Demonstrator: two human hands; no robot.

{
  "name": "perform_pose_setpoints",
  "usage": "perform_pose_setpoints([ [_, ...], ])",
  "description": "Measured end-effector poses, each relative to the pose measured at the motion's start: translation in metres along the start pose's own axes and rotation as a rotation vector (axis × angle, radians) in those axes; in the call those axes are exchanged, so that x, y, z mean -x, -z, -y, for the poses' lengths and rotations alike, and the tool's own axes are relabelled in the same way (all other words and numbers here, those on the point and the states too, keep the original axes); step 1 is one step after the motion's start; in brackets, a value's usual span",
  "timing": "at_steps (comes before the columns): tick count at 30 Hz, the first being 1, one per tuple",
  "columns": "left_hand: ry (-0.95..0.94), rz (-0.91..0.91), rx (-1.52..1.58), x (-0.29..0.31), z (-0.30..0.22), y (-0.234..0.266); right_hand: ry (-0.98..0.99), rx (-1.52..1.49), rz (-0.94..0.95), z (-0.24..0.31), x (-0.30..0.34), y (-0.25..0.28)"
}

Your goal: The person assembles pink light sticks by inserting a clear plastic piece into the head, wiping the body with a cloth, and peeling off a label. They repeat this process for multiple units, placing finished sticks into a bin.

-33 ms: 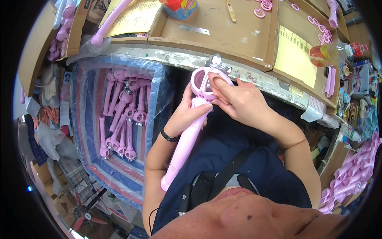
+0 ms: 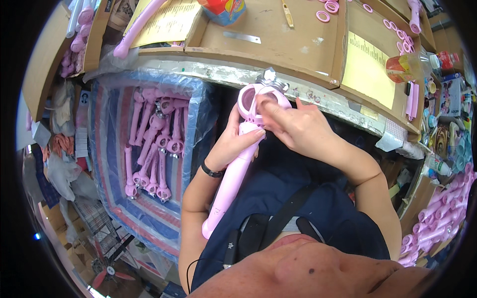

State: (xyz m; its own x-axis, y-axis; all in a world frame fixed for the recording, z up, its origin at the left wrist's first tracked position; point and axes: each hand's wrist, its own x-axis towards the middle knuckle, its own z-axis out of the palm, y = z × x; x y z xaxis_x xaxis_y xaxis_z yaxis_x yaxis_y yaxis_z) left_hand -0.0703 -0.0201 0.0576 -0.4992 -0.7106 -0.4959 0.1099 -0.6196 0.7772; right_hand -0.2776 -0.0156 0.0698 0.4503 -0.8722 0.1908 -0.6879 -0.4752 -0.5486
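Observation:
A pink toy wand (image 2: 231,181) slants across my lap, with an openwork round head and a silver crown-like top. My left hand (image 2: 232,141) is closed around its neck, just below the head. My right hand (image 2: 298,123) is at the right side of the head, fingers bent and pressed to its frame around an opening. The index fingertip is slightly blurred, and whether a small part sits under it is hidden.
Left of me, a plastic-lined blue striped bin (image 2: 107,164) holds several finished-looking wands (image 2: 149,134). Ahead, a cardboard tray (image 2: 278,49) carries a steel ruler (image 2: 242,37), a cutter (image 2: 288,14) and pink rings (image 2: 332,6). Pink wand parts (image 2: 437,213) lie stacked right; bottles (image 2: 407,68) stand nearby.
My right fingers have shifted a little left and bent further over the wand's head. The left hand's grip and the wand stay nearly in place.

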Motion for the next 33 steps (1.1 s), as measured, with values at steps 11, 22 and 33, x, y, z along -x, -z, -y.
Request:
perform_pose_setpoints([
  [11,-0.047,0.053,0.069,0.002,0.005,-0.003,0.029,-0.05,-0.142,0.002,0.007,-0.008],
  [22,-0.086,0.043,-0.002,0.006,0.016,0.001,0.019,0.072,-0.089,-0.015,0.004,0.011],
  [33,-0.292,0.286,0.404,0.008,0.029,0.008,0.251,-0.375,-0.543,-0.015,0.015,-0.016],
])
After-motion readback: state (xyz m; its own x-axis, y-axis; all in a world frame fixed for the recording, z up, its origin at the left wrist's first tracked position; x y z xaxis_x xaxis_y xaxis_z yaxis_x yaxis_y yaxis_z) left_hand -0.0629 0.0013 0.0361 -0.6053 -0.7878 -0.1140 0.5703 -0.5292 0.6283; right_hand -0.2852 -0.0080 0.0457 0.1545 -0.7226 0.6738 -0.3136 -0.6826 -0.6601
